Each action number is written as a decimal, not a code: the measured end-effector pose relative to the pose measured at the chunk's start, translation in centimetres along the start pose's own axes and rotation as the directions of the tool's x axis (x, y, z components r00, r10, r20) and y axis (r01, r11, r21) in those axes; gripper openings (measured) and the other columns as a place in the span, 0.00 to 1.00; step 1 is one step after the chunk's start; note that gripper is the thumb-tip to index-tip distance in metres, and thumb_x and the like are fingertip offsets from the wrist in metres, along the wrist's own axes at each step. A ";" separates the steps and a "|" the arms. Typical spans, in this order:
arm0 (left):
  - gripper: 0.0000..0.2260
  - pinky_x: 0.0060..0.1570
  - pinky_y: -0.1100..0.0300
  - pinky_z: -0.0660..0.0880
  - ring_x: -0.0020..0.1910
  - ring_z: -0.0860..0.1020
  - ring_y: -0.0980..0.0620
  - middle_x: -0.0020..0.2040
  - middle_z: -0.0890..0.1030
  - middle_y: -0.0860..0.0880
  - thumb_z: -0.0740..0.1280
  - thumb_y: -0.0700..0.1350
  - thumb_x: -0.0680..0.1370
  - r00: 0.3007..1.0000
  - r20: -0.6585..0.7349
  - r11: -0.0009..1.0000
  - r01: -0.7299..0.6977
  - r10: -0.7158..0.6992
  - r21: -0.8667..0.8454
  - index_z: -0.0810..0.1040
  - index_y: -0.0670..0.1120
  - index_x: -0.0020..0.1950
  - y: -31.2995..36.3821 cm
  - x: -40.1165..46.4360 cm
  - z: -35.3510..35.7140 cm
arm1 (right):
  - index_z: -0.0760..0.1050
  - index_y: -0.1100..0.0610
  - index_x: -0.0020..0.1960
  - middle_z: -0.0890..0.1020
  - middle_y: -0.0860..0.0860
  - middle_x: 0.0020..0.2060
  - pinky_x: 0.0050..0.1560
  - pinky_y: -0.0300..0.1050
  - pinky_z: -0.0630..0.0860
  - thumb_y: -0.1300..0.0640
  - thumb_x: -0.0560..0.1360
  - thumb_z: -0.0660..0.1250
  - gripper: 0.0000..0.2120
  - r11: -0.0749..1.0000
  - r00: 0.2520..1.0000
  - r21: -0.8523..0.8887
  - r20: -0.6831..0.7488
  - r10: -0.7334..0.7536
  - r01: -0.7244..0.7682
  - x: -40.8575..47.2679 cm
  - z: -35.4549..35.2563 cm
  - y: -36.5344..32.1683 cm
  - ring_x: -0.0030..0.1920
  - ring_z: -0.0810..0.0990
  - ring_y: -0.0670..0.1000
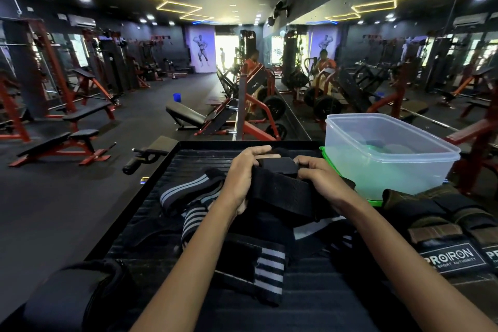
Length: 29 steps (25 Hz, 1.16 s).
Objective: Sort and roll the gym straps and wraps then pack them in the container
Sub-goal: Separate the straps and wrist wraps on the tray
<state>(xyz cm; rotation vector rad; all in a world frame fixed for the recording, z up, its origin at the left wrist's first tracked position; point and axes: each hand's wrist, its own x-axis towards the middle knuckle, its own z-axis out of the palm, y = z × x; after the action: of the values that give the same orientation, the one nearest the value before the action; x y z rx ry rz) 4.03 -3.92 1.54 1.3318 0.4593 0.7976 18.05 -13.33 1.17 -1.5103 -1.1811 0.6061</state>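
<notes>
Striped wraps [258,267], lower centre of the desk [167,170]: unsorted. Black strap [280,191], centre: gripped by left hand [242,175] and right hand [320,178], likely for rolling. Container [388,153], right: open, within reach.

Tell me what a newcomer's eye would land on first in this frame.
First, the two hands at centre: the left hand and right hand both grip a wide black strap above the dark ribbed tray. Next, the clear plastic container standing to the right on a green lid. Then the grey-striped wraps lying loose on the tray left of the hands.
</notes>
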 end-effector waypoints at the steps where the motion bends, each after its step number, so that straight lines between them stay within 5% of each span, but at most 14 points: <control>1: 0.16 0.44 0.57 0.79 0.52 0.82 0.46 0.53 0.84 0.44 0.52 0.38 0.79 1.000 -0.015 1.000 0.000 0.000 0.006 0.78 0.41 0.57 -0.1 0.1 0.1 | 0.74 0.60 0.36 0.78 0.46 0.31 0.40 0.40 0.67 0.61 0.63 0.58 0.07 1.000 1.000 0.027 -0.016 -0.001 0.002 0.1 0.2 -0.1 0.35 0.74 0.43; 4: 0.16 0.53 0.50 0.78 0.54 0.81 0.44 0.51 0.85 0.46 0.53 0.38 0.77 0.998 -0.061 0.998 -0.002 0.006 0.069 0.80 0.39 0.52 -0.2 0.0 0.2 | 0.73 0.58 0.38 0.79 0.41 0.30 0.41 0.32 0.69 0.53 0.68 0.58 0.09 0.993 0.998 0.097 0.014 -0.066 0.065 -0.7 0.0 -0.2 0.34 0.76 0.38; 7: 0.16 0.56 0.46 0.77 0.54 0.81 0.43 0.50 0.85 0.46 0.53 0.38 0.77 0.992 -0.123 0.996 -0.030 0.040 0.079 0.81 0.41 0.47 -0.4 0.0 0.2 | 0.74 0.57 0.54 0.83 0.49 0.47 0.50 0.38 0.78 0.51 0.67 0.75 0.20 0.998 0.977 0.039 0.204 -0.055 0.048 -1.7 -0.6 -0.4 0.48 0.82 0.46; 10: 0.16 0.55 0.46 0.78 0.53 0.81 0.42 0.49 0.85 0.45 0.53 0.39 0.78 0.983 -0.173 0.996 -0.056 0.067 0.067 0.81 0.43 0.44 -0.6 0.1 0.0 | 0.70 0.53 0.64 0.80 0.49 0.58 0.59 0.43 0.77 0.56 0.65 0.80 0.32 0.993 0.953 -0.101 0.302 -0.033 0.066 -2.0 -1.2 -0.5 0.58 0.80 0.48; 15: 0.14 0.50 0.55 0.76 0.50 0.80 0.51 0.52 0.83 0.45 0.55 0.40 0.79 0.991 0.006 0.988 -0.134 0.133 0.071 0.80 0.44 0.43 -0.4 -0.5 0.0 | 0.72 0.45 0.54 0.80 0.47 0.52 0.56 0.50 0.77 0.45 0.60 0.81 0.28 0.963 0.985 -0.209 0.031 -0.168 0.171 -1.2 -1.1 0.4 0.54 0.79 0.48; 19: 0.11 0.54 0.56 0.75 0.54 0.80 0.51 0.56 0.82 0.43 0.63 0.47 0.79 0.976 0.138 0.978 -0.184 0.170 0.098 0.81 0.42 0.54 -0.1 -1.1 -0.2 | 0.74 0.45 0.62 0.79 0.43 0.59 0.57 0.42 0.75 0.53 0.61 0.80 0.32 0.962 0.969 -0.117 0.017 -0.248 0.249 -1.3 -1.1 -0.1 0.59 0.77 0.47; 21: 0.22 0.61 0.52 0.74 0.62 0.77 0.49 0.64 0.78 0.44 0.70 0.53 0.73 0.942 0.294 0.981 -0.185 0.163 0.050 0.75 0.48 0.65 -0.3 -0.9 -0.8 | 0.78 0.54 0.59 0.83 0.49 0.53 0.52 0.39 0.76 0.58 0.62 0.78 0.26 0.955 0.956 0.028 -0.008 -0.295 0.295 -1.5 -0.9 -0.5 0.54 0.82 0.48; 24: 0.40 0.63 0.51 0.73 0.70 0.70 0.53 0.72 0.67 0.52 0.76 0.49 0.65 0.886 0.440 0.983 -0.181 0.146 0.037 0.61 0.57 0.73 -0.7 -0.9 -1.0 | 0.80 0.60 0.53 0.85 0.52 0.42 0.41 0.38 0.78 0.60 0.63 0.74 0.18 0.935 0.976 0.283 -0.110 -0.188 0.212 -1.6 -0.4 -1.3 0.43 0.83 0.49; 27: 0.38 0.62 0.53 0.74 0.66 0.74 0.52 0.67 0.74 0.51 0.77 0.47 0.63 0.928 0.312 0.977 -0.213 0.202 0.001 0.66 0.52 0.71 -1.3 -0.9 -0.3 | 0.81 0.61 0.48 0.84 0.58 0.41 0.40 0.45 0.81 0.55 0.67 0.72 0.12 0.892 0.997 0.449 -0.079 -0.018 0.052 -1.6 0.2 -1.5 0.41 0.82 0.57; 29: 0.30 0.56 0.57 0.77 0.60 0.79 0.50 0.59 0.80 0.48 0.77 0.50 0.62 0.964 0.168 0.978 -0.196 0.205 -0.068 0.73 0.49 0.63 -1.6 -0.7 0.2 | 0.81 0.62 0.53 0.84 0.60 0.47 0.49 0.49 0.81 0.49 0.72 0.68 0.18 0.867 0.996 0.495 -0.041 0.082 -0.051 -1.5 0.7 -1.7 0.47 0.83 0.60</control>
<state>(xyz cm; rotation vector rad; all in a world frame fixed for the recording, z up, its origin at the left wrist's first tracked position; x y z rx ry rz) 4.06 -4.65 -0.06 1.4019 0.1658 0.8447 16.27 -14.52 2.24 -1.1217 -0.8419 0.8325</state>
